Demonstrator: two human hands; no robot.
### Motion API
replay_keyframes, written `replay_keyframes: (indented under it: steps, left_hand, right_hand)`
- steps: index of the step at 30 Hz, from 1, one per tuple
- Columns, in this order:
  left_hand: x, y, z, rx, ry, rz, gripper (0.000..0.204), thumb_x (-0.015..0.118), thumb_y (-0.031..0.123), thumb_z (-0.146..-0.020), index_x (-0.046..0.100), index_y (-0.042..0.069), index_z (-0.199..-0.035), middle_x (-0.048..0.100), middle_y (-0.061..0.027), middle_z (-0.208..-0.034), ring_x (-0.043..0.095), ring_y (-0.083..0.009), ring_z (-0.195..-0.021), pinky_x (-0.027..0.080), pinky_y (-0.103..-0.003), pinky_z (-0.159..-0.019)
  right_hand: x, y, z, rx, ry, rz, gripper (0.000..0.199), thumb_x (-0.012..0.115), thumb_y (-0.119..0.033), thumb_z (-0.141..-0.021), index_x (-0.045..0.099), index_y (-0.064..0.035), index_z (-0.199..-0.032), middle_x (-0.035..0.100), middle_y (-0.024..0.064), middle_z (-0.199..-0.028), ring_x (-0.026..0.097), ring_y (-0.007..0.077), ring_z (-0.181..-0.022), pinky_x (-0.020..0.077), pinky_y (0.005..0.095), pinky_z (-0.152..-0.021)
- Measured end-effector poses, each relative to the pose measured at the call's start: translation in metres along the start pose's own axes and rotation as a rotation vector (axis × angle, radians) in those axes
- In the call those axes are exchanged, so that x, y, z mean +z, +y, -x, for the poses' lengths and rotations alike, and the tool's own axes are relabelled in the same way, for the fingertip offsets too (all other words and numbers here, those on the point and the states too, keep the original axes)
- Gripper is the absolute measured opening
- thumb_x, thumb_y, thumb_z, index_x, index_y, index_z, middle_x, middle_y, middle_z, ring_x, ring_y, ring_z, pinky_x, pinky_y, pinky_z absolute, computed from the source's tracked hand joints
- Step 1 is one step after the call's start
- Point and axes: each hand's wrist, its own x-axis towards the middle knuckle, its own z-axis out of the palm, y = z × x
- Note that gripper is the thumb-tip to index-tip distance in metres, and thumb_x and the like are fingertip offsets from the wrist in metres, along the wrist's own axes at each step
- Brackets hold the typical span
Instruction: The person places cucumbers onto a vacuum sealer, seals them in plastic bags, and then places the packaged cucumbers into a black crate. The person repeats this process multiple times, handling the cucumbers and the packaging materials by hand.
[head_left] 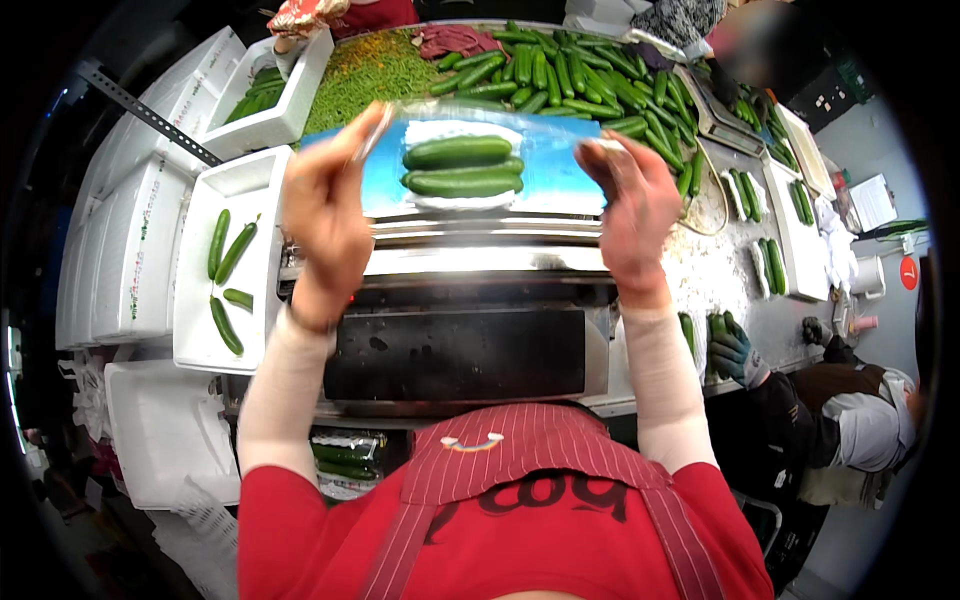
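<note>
My left hand [328,215] and my right hand [637,215] are raised level with each other, fingers pinched on the two ends of a clear plastic film [545,128]. The film stretches between them, slightly blurred by motion. Behind or under it, a white tray [462,203] carries green cucumbers [460,153] lying side by side. A bright blue surface shows around the tray. Just below are the metal bars and the dark flat plate [455,355] of a wrapping machine, between my forearms.
Loose cucumbers [570,75] and green beans [370,75] cover the far table. A white foam box [255,310] with several cucumbers stands left. Packed trays [770,265] lie right, near a co-worker's gloved hand [738,355]. Another person's sleeve [300,15] shows at the far left.
</note>
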Motion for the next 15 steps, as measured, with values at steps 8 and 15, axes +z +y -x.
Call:
replay_keyframes:
  steps: [8, 15]
  left_hand:
    - [0.031, -0.165, -0.025, -0.674, -0.246, 0.117, 0.034, 0.052, 0.018, -0.102, 0.047, -0.003, -0.128, 0.058, -0.0128, -0.127, 0.054, -0.0189, -0.122, 0.04, -0.031, -0.104]
    - [0.026, -0.123, -0.03, -0.495, -0.273, 0.125, 0.037, 0.049, -0.005, -0.096, 0.044, -0.002, -0.133, 0.047, -0.0157, -0.144, 0.042, -0.0243, -0.136, 0.037, -0.034, -0.113]
  right_hand:
    - [-0.002, 0.102, -0.07, -0.407, -0.328, 0.701, 0.026, 0.059, 0.0, -0.09, 0.067, -0.0041, -0.115, 0.062, 0.0189, -0.126, 0.049, 0.0352, -0.13, 0.0341, 0.0387, -0.111]
    - [-0.027, 0.075, -0.096, 0.161, -0.562, 0.72, 0.075, 0.073, -0.042, -0.085, 0.046, 0.007, -0.136, 0.062, 0.0237, -0.122, 0.063, 0.0248, -0.11, 0.0511, 0.0316, -0.09]
